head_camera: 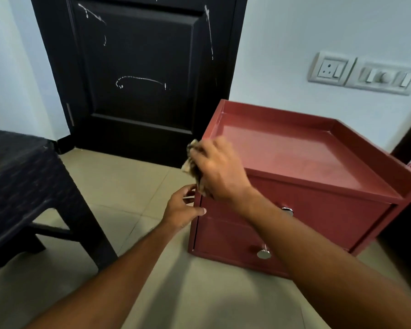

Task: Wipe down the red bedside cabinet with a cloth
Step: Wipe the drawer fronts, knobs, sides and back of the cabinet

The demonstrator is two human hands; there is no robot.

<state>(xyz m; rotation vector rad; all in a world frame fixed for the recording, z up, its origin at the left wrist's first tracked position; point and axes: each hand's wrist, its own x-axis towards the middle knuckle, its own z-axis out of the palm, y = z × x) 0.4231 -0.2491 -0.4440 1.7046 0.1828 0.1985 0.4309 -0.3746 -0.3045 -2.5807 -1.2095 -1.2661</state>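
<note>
Right hand [217, 172]: fingers curled round a bunched brown-beige cloth [190, 162], slightly blurred, at the front-left top corner of the red two-drawer bedside cabinet [323, 205]. Left hand [182, 210]: thumb flat on the upper drawer front, fingers hooked round the front-left vertical edge, bracing it. The cabinet sits on the beige tiled floor [119, 186], near the black panelled door [138, 67].

Step in hand looks like wiping the corner and left rim. To do it well:
- hold the brace so the box doesn't skate on tile
- open the cloth flatter for more contact
- push into the raised rim's inner corners
- next the recessed top [290, 148], drawer fronts, and around the chrome knobs [263, 254]
</note>
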